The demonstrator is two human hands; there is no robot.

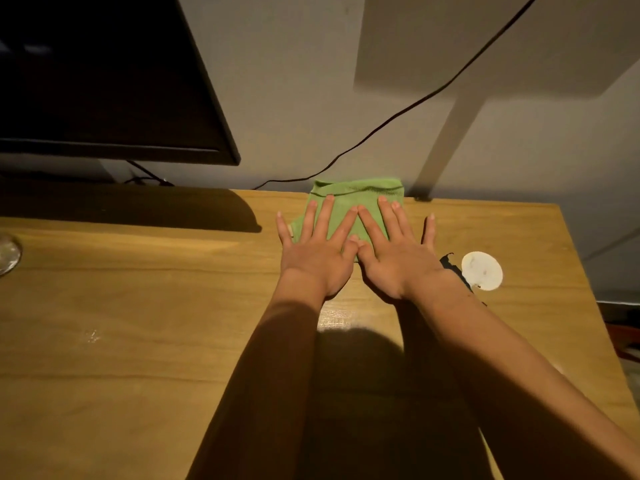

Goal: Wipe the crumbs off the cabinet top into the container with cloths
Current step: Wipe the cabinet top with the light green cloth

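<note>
A green cloth [358, 194] lies folded on the wooden cabinet top [138, 306], close to the back edge by the wall. My left hand [317, 251] and my right hand [394, 254] press flat on it side by side, fingers spread, thumbs touching. Neither hand grips anything. Most of the cloth's near half is hidden under my palms. A few pale specks [92, 336] lie on the wood at the left. A glass rim, perhaps the container [7, 252], shows at the far left edge.
A dark monitor [104, 81] hangs over the back left and casts a shadow on the top. A black cable [398, 116] runs down the wall. A round white disc [482, 270] on a torn black patch sits right of my right hand. The right edge drops off.
</note>
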